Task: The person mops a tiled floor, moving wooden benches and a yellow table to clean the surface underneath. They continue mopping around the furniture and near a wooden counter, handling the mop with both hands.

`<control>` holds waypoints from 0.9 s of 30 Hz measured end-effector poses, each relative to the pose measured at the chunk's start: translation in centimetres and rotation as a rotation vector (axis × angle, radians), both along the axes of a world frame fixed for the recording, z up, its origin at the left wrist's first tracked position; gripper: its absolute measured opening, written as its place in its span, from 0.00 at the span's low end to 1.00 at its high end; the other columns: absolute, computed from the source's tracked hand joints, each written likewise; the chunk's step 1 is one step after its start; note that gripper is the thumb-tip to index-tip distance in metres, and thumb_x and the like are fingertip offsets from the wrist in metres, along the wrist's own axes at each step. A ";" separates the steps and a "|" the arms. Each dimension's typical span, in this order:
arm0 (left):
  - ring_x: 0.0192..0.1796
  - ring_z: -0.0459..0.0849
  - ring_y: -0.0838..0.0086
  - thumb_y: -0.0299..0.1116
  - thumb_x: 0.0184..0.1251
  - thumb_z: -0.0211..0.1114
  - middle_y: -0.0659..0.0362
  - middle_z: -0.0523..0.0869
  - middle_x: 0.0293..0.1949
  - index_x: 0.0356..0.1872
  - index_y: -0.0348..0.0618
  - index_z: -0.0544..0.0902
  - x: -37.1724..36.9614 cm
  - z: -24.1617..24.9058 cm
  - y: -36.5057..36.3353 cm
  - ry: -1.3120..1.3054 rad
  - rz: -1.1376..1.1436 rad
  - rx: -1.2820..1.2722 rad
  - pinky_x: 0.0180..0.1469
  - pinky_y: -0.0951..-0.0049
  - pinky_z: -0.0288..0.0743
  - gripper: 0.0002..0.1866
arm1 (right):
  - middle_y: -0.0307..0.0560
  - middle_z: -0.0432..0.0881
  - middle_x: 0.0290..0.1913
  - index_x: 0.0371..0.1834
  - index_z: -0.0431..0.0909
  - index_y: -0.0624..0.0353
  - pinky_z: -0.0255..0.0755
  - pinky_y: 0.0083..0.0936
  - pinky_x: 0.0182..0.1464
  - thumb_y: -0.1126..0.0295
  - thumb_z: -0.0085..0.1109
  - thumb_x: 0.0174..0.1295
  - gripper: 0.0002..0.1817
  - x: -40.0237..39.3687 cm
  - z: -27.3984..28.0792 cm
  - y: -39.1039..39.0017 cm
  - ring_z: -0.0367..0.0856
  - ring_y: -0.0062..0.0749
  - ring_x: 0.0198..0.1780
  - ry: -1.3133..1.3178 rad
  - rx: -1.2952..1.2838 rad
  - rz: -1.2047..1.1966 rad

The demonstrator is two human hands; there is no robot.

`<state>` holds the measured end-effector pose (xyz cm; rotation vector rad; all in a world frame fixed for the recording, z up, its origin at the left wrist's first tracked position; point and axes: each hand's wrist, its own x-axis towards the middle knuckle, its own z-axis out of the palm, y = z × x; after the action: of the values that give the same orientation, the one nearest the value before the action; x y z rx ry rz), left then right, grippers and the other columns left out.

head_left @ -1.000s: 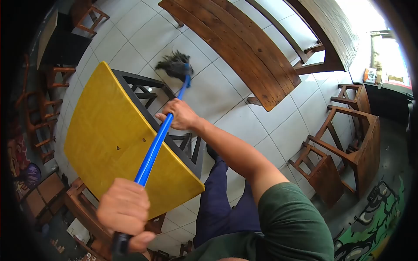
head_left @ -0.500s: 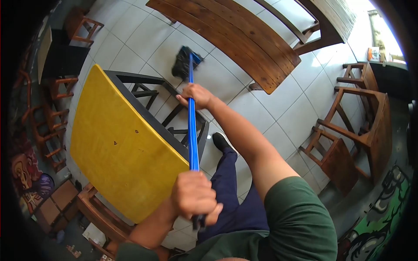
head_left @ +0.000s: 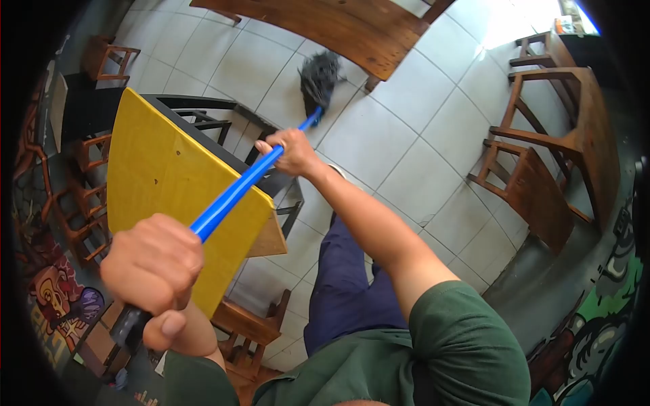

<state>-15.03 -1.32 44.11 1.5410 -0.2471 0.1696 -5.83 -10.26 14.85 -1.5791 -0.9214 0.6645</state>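
A mop with a blue handle (head_left: 237, 193) slants across the view, and both of my hands grip it. My left hand (head_left: 152, 264) is wrapped round the upper part at the lower left, close to the camera. The black end of the handle (head_left: 128, 325) sticks out below that fist. Farther down the pole, my right hand (head_left: 292, 152) is closed round it. The dark grey, stringy mop head (head_left: 318, 78) rests on the white floor tiles (head_left: 369, 145), near the wooden bench. Beneath the handle stands a yellow-topped table (head_left: 169, 183) with a black frame.
A long wooden bench (head_left: 338, 27) crosses the top. Wooden stools (head_left: 535, 186) and a larger wooden piece (head_left: 582, 128) stand along the right wall. More stools (head_left: 91, 196) line the left side. A wooden chair (head_left: 250, 325) is close by my left arm.
My left hand has swung left and up towards the camera, tilting the handle from nearly upright in view to diagonal. The mop head has shifted right, and its grey strings now show.
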 end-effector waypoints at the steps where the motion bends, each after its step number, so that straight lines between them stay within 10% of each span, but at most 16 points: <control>1: 0.08 0.57 0.76 0.36 0.52 0.63 0.65 0.58 0.07 0.06 0.47 0.57 0.1 0.2 -2.1 -0.018 -0.008 -0.001 0.15 0.75 0.48 0.25 | 0.57 0.76 0.19 0.17 0.78 0.61 0.68 0.42 0.28 0.59 0.60 0.64 0.21 -0.5 0.3 -2.9 0.75 0.55 0.24 0.008 0.001 -0.009; 13: 0.10 0.53 0.70 0.31 0.47 0.59 0.60 0.54 0.09 0.08 0.41 0.55 1.7 -7.5 -17.1 0.093 -0.077 -0.411 0.19 0.69 0.47 0.21 | 0.55 0.77 0.17 0.14 0.79 0.57 0.69 0.42 0.25 0.57 0.55 0.68 0.24 -1.1 -3.5 -29.1 0.76 0.54 0.20 -0.192 -0.408 -0.264; 19: 0.15 0.60 0.67 0.37 0.49 0.60 0.58 0.58 0.13 0.11 0.39 0.57 -1.8 -9.3 -19.2 0.165 -0.138 -0.225 0.21 0.66 0.52 0.21 | 0.54 0.75 0.15 0.10 0.73 0.56 0.70 0.43 0.25 0.63 0.56 0.64 0.22 -4.1 -5.6 -32.6 0.77 0.50 0.19 -0.343 -0.405 -0.467; 22: 0.15 0.64 0.64 0.35 0.32 0.60 0.60 0.59 0.12 0.09 0.40 0.57 -2.8 -4.8 -19.7 0.119 -0.285 -0.091 0.21 0.68 0.55 0.18 | 0.49 0.72 0.12 0.09 0.71 0.53 0.68 0.39 0.23 0.67 0.58 0.61 0.20 -5.5 -4.5 -30.1 0.74 0.47 0.16 -0.278 -0.090 -0.519; 27: 0.08 0.59 0.75 0.32 0.46 0.63 0.65 0.61 0.07 0.06 0.46 0.59 -1.0 -4.9 -20.8 -0.121 -0.349 -0.198 0.16 0.76 0.53 0.21 | 0.49 0.74 0.14 0.08 0.72 0.52 0.69 0.40 0.25 0.59 0.56 0.64 0.24 -1.0 -3.8 -27.3 0.75 0.50 0.19 -0.398 -0.116 -0.344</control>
<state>-16.05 -22.15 39.18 1.2714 -0.5732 0.0106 -6.88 -37.56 11.04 -1.9575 -0.8751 0.1639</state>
